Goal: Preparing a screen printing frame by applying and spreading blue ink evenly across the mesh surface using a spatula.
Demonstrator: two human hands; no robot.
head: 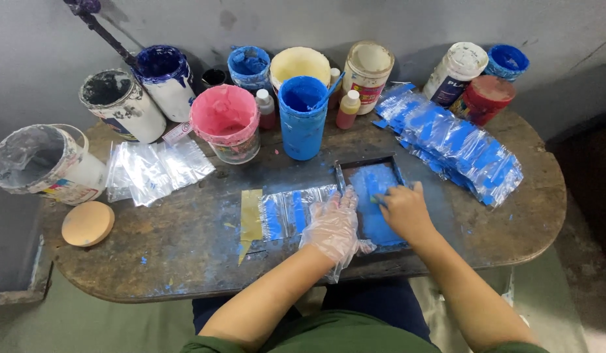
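My left hand (333,225), in a thin clear plastic glove, presses flat on the edge of a small dark-framed printing screen (371,171) coated with blue ink. My right hand (405,210), bare, rests on the screen and grips a small squeegee (379,199), mostly hidden under the fingers. Beside the screen to the left lies a clear plastic bag (286,212) with blue printed bars, next to a yellow strip of tape (252,216). All sit on a worn, ink-stained wooden table (185,255).
A row of printed clear bags (453,140) fans out at the right. Blank clear bags (152,168) lie at the left. Paint tubs stand along the back: blue (303,117), pink (225,121), cream (299,64), white ones (123,104), red (483,98). A round tan lid (87,223) lies near the left edge.
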